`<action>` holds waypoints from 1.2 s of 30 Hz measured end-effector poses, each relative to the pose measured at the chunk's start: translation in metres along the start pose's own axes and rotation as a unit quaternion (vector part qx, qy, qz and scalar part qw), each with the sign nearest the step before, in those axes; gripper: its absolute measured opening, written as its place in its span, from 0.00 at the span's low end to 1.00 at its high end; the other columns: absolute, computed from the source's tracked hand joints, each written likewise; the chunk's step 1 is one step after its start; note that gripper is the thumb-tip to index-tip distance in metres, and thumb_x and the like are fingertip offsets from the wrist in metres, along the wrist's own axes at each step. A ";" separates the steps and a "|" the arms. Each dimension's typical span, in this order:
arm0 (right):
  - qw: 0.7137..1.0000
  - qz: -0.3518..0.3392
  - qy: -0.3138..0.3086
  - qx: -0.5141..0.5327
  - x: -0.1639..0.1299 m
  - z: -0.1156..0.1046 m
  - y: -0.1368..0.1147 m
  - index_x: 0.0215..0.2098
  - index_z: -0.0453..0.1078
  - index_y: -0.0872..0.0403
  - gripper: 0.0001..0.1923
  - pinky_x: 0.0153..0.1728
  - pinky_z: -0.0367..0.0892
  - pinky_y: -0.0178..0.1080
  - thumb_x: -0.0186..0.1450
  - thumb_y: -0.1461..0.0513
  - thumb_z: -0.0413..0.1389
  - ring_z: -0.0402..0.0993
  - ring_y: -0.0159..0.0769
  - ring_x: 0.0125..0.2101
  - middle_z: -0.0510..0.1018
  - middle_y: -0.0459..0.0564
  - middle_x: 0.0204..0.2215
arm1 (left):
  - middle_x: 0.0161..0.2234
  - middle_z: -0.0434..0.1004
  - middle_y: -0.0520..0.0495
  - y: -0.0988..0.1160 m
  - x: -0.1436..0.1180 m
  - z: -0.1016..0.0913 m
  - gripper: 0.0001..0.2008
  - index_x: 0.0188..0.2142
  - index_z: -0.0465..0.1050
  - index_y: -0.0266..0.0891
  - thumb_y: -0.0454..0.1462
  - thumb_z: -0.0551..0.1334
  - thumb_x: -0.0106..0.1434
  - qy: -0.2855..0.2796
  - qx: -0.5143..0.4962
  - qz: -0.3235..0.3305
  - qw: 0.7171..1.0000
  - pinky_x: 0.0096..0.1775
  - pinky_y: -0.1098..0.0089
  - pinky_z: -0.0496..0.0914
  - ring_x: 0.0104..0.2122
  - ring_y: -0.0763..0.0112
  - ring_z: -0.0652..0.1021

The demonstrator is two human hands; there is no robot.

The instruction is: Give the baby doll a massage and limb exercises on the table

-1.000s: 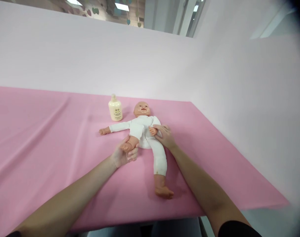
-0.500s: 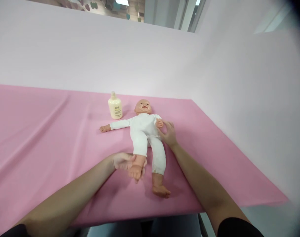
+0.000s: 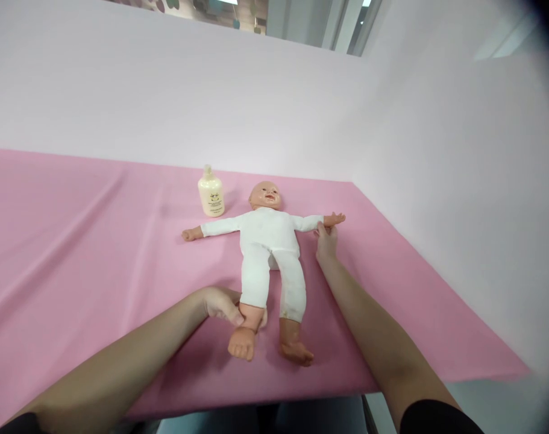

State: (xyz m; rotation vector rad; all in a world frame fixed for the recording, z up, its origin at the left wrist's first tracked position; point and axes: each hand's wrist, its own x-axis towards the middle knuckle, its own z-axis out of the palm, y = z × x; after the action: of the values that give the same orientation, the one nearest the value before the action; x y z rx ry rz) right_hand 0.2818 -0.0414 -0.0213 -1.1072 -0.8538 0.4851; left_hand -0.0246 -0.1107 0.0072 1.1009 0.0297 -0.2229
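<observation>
A baby doll (image 3: 270, 232) with a white cloth body lies on its back, its head toward the far wall and both arms stretched out sideways. My left hand (image 3: 224, 306) is wrapped round the doll's ankle on the left side, thumb on top and fingers partly hidden underneath. My right hand (image 3: 327, 242) pinches the doll's forearm on the right side, close to its wrist. The doll's other leg rests on the cloth, untouched.
A pale yellow lotion bottle (image 3: 211, 193) stands upright left of the doll's head. Pink cloth (image 3: 75, 253) with creases covers the table. White walls (image 3: 211, 102) rise behind and on the right. The table's front edge lies close to my lap.
The doll's arm on the right has swung outward from its chest, with my right hand moving right. The leg in my left hand has lowered and straightened toward me.
</observation>
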 end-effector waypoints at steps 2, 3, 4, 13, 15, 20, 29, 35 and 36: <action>0.999 -0.036 -0.009 -0.014 -0.004 0.004 -0.006 0.57 0.55 0.50 0.29 0.51 0.66 0.49 0.60 0.54 0.54 0.65 0.42 0.55 0.60 0.55 0.60 | 0.23 0.73 0.48 0.002 0.002 0.002 0.25 0.36 0.68 0.36 0.52 0.67 0.48 -0.033 -0.044 0.054 0.997 0.39 0.60 0.68 0.28 0.62 0.75; 0.998 -0.062 -0.023 -0.023 -0.006 0.006 -0.009 0.57 0.55 0.51 0.28 0.51 0.66 0.49 0.60 0.54 0.55 0.65 0.41 0.54 0.60 0.55 0.60 | 0.20 0.71 0.49 0.002 0.003 0.002 0.24 0.34 0.68 0.37 0.55 0.64 0.49 -0.038 -0.069 0.094 0.992 0.38 0.59 0.68 0.25 0.63 0.74; 0.994 -0.093 -0.046 -0.038 -0.010 0.008 -0.012 0.57 0.55 0.51 0.28 0.51 0.66 0.48 0.60 0.55 0.55 0.66 0.41 0.54 0.61 0.56 0.59 | 0.17 0.69 0.50 0.003 0.004 0.002 0.25 0.32 0.67 0.37 0.57 0.62 0.50 -0.030 -0.096 0.141 0.985 0.38 0.58 0.68 0.23 0.64 0.72; 0.836 -0.374 -0.273 -0.295 -0.032 0.019 -0.025 0.53 0.61 0.49 0.19 0.51 0.65 0.49 0.63 0.59 0.53 0.68 0.43 0.50 0.73 0.52 0.47 | 0.11 0.49 0.57 0.019 0.008 0.002 0.23 0.21 0.56 0.39 0.56 0.53 0.58 0.267 -0.312 0.327 0.851 0.32 0.68 0.64 0.19 0.73 0.61; 0.818 -0.395 -0.281 -0.311 -0.032 0.020 -0.026 0.54 0.61 0.50 0.19 0.51 0.65 0.48 0.64 0.59 0.52 0.68 0.42 0.50 0.73 0.53 0.48 | 0.12 0.49 0.56 0.020 0.010 0.001 0.24 0.21 0.57 0.39 0.56 0.52 0.59 0.285 -0.322 0.324 0.843 0.30 0.68 0.63 0.19 0.73 0.60; 0.767 -0.434 -0.318 -0.349 -0.032 0.022 -0.032 0.52 0.64 0.51 0.16 0.53 0.62 0.48 0.66 0.61 0.50 0.66 0.42 0.51 0.73 0.52 0.49 | 0.12 0.53 0.54 0.017 0.014 -0.006 0.26 0.22 0.62 0.37 0.54 0.46 0.63 0.322 -0.316 0.298 0.842 0.30 0.69 0.64 0.18 0.72 0.62; 0.853 -0.352 -0.273 -0.271 -0.032 0.020 -0.025 0.53 0.62 0.50 0.18 0.54 0.61 0.50 0.64 0.59 0.52 0.66 0.42 0.51 0.71 0.52 0.49 | 0.19 0.65 0.50 0.010 0.011 -0.006 0.22 0.28 0.67 0.34 0.53 0.57 0.58 0.211 -0.244 0.251 0.913 0.37 0.64 0.66 0.27 0.66 0.70; 0.967 -0.168 -0.151 -0.120 -0.020 0.015 -0.013 0.56 0.56 0.51 0.25 0.52 0.64 0.48 0.63 0.55 0.53 0.66 0.42 0.52 0.65 0.57 0.55 | 0.27 0.73 0.45 0.001 0.006 -0.003 0.24 0.35 0.69 0.34 0.54 0.61 0.53 0.067 -0.103 0.164 0.979 0.43 0.58 0.65 0.32 0.60 0.74; 0.976 -0.145 -0.134 -0.096 -0.016 0.014 -0.011 0.57 0.55 0.51 0.26 0.51 0.65 0.48 0.62 0.54 0.53 0.65 0.42 0.53 0.63 0.57 0.57 | 0.28 0.73 0.45 0.000 0.005 -0.002 0.25 0.35 0.69 0.34 0.54 0.63 0.52 0.056 -0.086 0.133 0.986 0.42 0.58 0.65 0.33 0.59 0.74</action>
State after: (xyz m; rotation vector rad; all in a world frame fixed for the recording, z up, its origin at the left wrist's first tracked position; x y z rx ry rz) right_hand 0.2599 -0.0493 -0.0141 -1.0838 -1.2998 0.3155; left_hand -0.0200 -0.1096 0.0058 0.9318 0.0023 0.0817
